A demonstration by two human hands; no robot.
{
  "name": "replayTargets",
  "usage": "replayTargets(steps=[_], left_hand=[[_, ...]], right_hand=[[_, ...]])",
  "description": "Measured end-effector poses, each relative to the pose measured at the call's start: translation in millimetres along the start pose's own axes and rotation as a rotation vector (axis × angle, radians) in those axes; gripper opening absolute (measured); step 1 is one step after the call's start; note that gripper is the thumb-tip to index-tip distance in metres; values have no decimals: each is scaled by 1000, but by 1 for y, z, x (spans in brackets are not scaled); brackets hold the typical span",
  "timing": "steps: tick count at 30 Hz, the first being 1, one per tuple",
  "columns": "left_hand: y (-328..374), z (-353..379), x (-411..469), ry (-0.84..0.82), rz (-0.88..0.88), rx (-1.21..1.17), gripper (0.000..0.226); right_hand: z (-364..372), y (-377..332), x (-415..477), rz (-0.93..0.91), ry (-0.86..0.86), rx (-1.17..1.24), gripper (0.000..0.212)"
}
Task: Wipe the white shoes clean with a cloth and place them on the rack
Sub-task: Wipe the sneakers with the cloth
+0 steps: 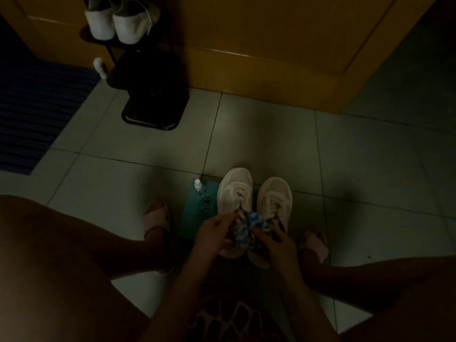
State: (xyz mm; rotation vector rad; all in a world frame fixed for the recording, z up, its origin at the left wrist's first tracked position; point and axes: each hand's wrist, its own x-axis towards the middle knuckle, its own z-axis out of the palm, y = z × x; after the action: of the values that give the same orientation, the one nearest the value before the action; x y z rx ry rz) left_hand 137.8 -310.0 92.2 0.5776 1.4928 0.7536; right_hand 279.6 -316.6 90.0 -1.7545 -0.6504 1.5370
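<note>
1. Holding the cloth (248, 227) bunched between both hands, right over the laces of the two white shoes. My read: it is being wadded for wiping, and no clear wipe has started yet.
2. Left hand (213, 234): fingers curled, pinching the cloth's left edge. Right hand (280, 243): fingers curled onto its right side from above (light is dim, so exact finger placement is hard to read).
3. Left-side shoe (235, 191) and right-side shoe (275, 193) sit side by side on the floor between the person's feet, toes pointing away. That likely keeps both in easy reach.
4. The cloth touches both hands. The shoes lie directly beneath them, with the heels partly hidden by the wrists.
5. A teal bag (195, 218) lies under or beside the left-side shoe, probably as a work mat. A small bottle (198, 187) stands upright on its far corner, just beside that shoe's toe; it is likely cleaner, kept handy.
6. The rack (153, 104) stands well apart, far left against the yellow door. Its top tier holds another white pair (118, 23). The lower tiers are too dark to tell.
</note>
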Motion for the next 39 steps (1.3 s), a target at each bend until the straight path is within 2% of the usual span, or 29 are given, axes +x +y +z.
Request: replayTargets(steps=[2,4,8,10,16,19,22,25,31,35,39], left_hand=[[-11,-8,6,167,163,329,29],[-21,-11,8,181,230,494,47],[-36,-1,15,111,171,592,73],[-38,3,17,121,129,536,79],[-42,6,21,120,185,530,56],[-44,2,19,166,260,597,43],[-44,-1,20,187,307,584,36],[-45,-2,22,179,298,528,31],[-47,-3,21,196,292,422,21],[-55,-3,25,253,265,399,28],[-57,-3,30,243,234,416,28]], right_hand=[[-5,3,1,15,53,21,32],[-10,9,4,2,79,28,33],[-15,16,7,-31,131,11,22],[-18,19,7,-75,167,-34,23],[-12,40,7,-133,179,-208,33],[-1,51,-1,-239,229,-319,35],[10,61,-7,-306,208,-415,43],[26,71,-8,-290,164,-452,47],[51,96,-4,-222,184,-486,44],[55,103,-6,-196,155,-521,43],[49,103,-13,-124,87,-385,46]])
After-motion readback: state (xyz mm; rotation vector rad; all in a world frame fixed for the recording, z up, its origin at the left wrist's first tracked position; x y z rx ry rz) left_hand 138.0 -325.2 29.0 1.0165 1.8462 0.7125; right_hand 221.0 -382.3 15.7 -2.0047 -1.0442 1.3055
